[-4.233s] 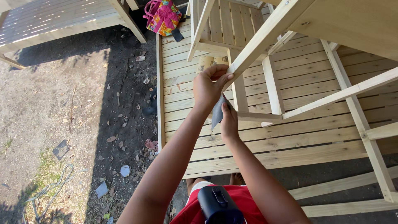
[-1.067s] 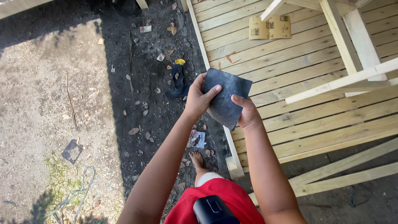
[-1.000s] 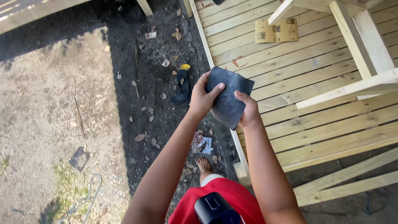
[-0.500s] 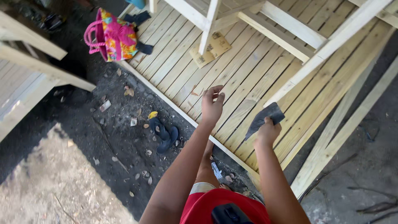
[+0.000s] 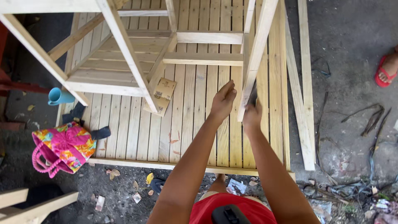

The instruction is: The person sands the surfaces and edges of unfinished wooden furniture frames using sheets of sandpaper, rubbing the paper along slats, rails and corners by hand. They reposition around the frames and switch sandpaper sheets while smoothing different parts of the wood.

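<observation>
Two hands work at a slanted wooden leg (image 5: 253, 62): right hand (image 5: 252, 116) pinching dark sandpaper (image 5: 252, 98), left hand (image 5: 223, 101) fingers loosely spread.

Pale wood frame (image 5: 124, 54), pink floral bag (image 5: 62, 147), turquoise cup (image 5: 59, 96), red sandal (image 5: 383, 72)

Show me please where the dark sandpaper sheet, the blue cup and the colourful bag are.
dark sandpaper sheet (image 5: 252, 98), head view, strip above the right hand.
blue cup (image 5: 60, 96), head view, its side.
colourful bag (image 5: 64, 143), head view, its bow.

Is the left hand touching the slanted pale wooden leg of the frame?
Apart. In the head view, the open left hand shows a strip of slatted floor between its fingertips and the slanted pale wooden leg.
</observation>
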{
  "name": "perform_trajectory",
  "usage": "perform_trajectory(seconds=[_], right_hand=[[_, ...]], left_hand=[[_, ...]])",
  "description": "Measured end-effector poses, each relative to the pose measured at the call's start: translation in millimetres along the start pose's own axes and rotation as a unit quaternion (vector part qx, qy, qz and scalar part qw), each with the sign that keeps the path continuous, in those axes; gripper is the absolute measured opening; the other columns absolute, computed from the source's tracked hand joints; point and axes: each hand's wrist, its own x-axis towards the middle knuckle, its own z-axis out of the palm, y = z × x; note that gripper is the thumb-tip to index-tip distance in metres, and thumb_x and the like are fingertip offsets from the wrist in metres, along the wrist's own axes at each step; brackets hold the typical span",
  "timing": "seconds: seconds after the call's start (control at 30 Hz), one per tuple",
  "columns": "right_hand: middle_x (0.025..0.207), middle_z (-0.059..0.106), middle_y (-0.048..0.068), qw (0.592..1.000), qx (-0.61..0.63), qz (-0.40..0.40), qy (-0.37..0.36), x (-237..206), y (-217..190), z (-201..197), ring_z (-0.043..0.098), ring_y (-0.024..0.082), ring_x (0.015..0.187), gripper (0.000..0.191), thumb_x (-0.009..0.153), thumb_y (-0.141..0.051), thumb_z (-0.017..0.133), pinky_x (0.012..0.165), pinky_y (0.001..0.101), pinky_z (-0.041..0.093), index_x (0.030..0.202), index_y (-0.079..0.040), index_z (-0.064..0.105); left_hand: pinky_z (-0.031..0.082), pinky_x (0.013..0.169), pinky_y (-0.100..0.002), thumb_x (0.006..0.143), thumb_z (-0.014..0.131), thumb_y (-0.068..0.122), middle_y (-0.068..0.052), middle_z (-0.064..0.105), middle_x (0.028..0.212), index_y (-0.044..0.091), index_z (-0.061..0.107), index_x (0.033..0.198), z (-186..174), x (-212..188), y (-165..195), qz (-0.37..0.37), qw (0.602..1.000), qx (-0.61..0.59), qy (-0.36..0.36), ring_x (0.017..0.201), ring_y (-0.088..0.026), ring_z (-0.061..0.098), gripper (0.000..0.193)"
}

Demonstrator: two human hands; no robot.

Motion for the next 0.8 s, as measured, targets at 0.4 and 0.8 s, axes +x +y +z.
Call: perform_trajectory(seconds=[0.4,0.8], right_hand=[[0.093,0.061,0.004,0.996,0.029,0.021,0.084,-6,17,-22,0.054,0.014,0.078,0.041,0.084,-0.002,0.048,0.065,0.0291,0.045,0.123,0.001,0.062],[0.124,0.066,0.013,0.969,-0.170,-0.177,0.003,-23,31,-26,0.058,0.020,0.117,0.066,0.081,0.005,0.040,0.103,0.0297,0.042,0.145,0.008,0.054]], left_hand=[[0.046,0.070,-0.023,0.099,0.076,0.023,0.000,0.071,0.091,-0.002,0.072,0.133,34,37,-5,-0.004,0.998,0.051,-0.022,0.080,-0.006,0.052,0.043],[0.042,0.069,-0.022,0.100,0.078,0.025,0.003,0.062,0.081,-0.007,0.082,0.109,7,30,-25,0.020,0.999,0.044,-0.023,0.076,-0.004,0.047,0.033]])
